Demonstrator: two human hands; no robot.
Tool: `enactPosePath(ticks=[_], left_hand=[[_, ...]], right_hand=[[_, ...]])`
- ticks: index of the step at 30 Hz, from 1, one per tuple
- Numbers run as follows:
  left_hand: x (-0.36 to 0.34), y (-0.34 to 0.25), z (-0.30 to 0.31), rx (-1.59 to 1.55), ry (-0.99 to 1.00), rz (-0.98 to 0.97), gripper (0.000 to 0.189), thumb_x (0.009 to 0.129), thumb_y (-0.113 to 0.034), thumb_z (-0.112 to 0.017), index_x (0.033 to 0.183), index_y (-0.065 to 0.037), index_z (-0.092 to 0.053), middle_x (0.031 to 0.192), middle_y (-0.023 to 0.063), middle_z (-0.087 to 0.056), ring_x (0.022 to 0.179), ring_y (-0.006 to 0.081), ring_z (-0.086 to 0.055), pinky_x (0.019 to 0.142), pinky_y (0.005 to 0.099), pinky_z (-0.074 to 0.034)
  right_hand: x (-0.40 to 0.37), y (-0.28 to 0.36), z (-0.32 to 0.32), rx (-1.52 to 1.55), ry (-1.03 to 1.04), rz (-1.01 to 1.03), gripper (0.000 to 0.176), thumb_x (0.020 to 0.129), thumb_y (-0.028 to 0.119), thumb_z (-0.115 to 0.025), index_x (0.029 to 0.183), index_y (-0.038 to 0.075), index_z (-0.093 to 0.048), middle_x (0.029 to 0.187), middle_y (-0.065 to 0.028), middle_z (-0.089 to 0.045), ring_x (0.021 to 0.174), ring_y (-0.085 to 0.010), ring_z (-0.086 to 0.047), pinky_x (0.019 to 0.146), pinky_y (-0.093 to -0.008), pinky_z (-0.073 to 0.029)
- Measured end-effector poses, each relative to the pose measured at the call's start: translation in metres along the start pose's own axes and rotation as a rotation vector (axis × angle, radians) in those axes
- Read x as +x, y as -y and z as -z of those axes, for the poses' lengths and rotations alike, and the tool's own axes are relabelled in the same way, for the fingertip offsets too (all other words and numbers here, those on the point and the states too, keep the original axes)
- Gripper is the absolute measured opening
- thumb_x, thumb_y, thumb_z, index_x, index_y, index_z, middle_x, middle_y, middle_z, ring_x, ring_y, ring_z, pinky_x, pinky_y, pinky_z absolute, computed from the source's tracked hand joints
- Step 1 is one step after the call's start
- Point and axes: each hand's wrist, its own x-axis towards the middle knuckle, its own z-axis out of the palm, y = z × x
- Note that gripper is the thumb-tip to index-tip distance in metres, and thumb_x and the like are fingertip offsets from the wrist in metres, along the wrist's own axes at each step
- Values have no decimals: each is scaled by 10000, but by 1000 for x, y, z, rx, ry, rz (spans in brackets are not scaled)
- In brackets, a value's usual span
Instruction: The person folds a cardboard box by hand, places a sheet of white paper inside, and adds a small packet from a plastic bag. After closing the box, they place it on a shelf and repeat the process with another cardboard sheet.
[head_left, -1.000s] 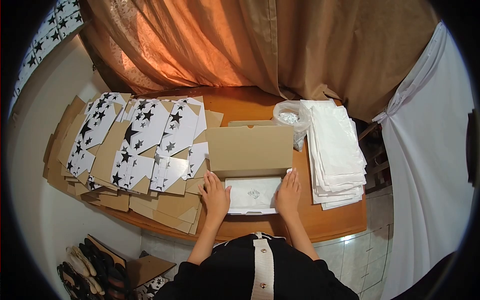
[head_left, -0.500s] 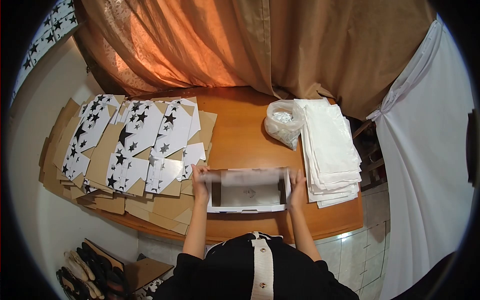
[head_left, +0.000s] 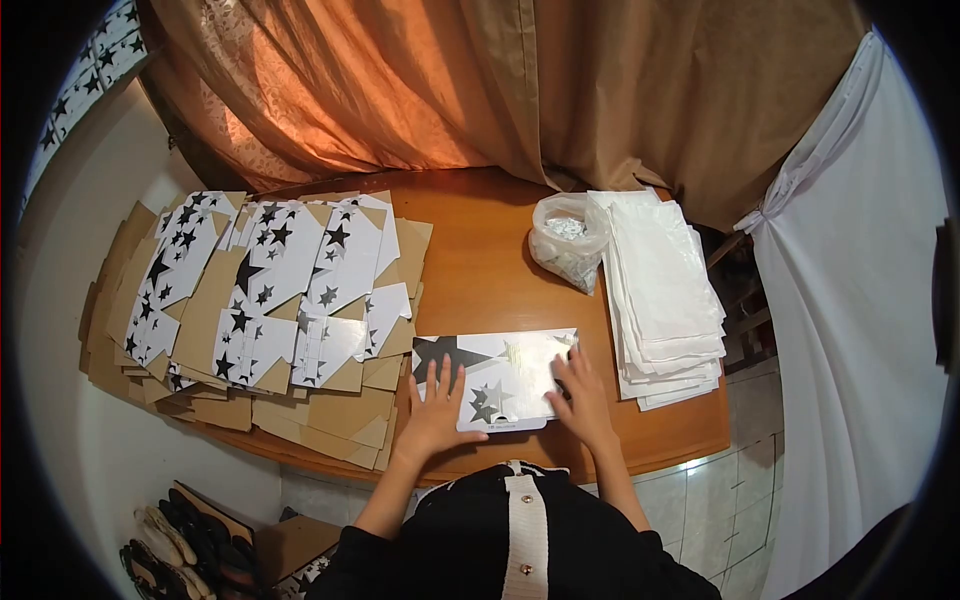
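A white cardboard box (head_left: pixel 520 378) printed with dark and silvery stars lies near the table's front edge, its lid down over the top. My left hand (head_left: pixel 433 420) rests on the box's left front part, fingers spread and thumb along the front edge. On the right side of the lid lies my right hand (head_left: pixel 583 398), its fingers apart and partly bent. Neither hand wraps around anything. A narrow flap with small print shows at the front of the box. The inside of the box is hidden.
Stacked flat star-printed cardboard blanks (head_left: pixel 270 290) cover the table's left side. A clear plastic bag (head_left: pixel 568 245) of small silvery items stands near a pile of white sheets (head_left: pixel 660 290) at right. Curtains (head_left: pixel 450 90) hang behind; shoes (head_left: pixel 185 540) sit at lower left.
The box was open with its lid blurred in motion; now the lid lies over it. My hands have moved from its two sides onto the top.
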Motion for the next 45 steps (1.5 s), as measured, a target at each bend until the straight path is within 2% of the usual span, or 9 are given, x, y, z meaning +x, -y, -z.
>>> enactPosePath(ticks=[2,3,11,14,16,25,34,41,45], left_hand=[[-2,-3,-4,71,2,4,992,641,-616,-618,1367,-46,-254,1443,211,-117,1318,415,-119,1005,608,-115],[-1,-2,-8,107,-56,-12,988,634,-634,-607,1362,-58,-271,1435,211,-143,1313,407,-142,1005,601,-134],[5,18,-27,125,-237,-116,895,644,-650,-580,1312,-88,-383,1381,203,-290,1257,409,-276,993,544,-244],[11,24,-26,-54,-241,-126,876,651,-655,-569,1289,-76,-413,1360,200,-328,1228,415,-321,981,543,-263],[6,9,-7,108,-273,-170,871,653,-653,-570,1284,-71,-419,1353,196,-340,1210,419,-347,959,547,-292],[11,21,-29,246,-401,-228,873,635,-679,-565,1257,-77,-451,1313,179,-399,1164,401,-407,920,535,-347],[15,15,-6,235,-327,-233,806,653,-663,-566,1207,-82,-502,1242,183,-476,1086,404,-482,888,496,-400],[19,14,-1,169,-300,-216,838,647,-686,-545,1214,-72,-495,1249,189,-463,1097,401,-470,892,519,-385],[13,12,-2,64,-255,-186,828,667,-631,-588,1270,-82,-439,1314,196,-392,1176,412,-388,949,543,-310]], right_hand=[[-5,25,13,-122,272,64,526,785,236,-617,1273,131,-449,1369,-193,-318,1285,-374,-252,977,-539,-248],[-10,25,9,-166,306,96,554,765,331,-633,1265,164,-461,1373,-171,-322,1295,-362,-235,957,-592,-228],[-19,21,-5,-335,265,166,484,780,370,-596,1238,257,-485,1362,-121,-354,1281,-329,-273,931,-606,-229],[-23,22,-7,-365,233,187,478,782,365,-596,1236,265,-485,1357,-112,-365,1276,-320,-285,920,-602,-240],[-21,23,-5,-369,220,181,485,778,357,-603,1238,263,-485,1357,-117,-366,1275,-324,-285,925,-591,-230],[-24,17,-14,-318,159,158,526,742,324,-648,1233,242,-479,1327,-84,-414,1263,-292,-323,918,-601,-254],[-17,15,-7,-246,132,141,479,738,294,-656,1194,244,-521,1276,-65,-476,1229,-264,-384,936,-584,-250],[-11,14,-5,-250,135,158,407,772,268,-626,1171,257,-546,1242,-54,-510,1221,-250,-398,949,-592,-231],[-17,17,-10,-289,144,152,439,779,271,-619,1204,229,-516,1288,-74,-462,1243,-265,-365,967,-631,-174]])
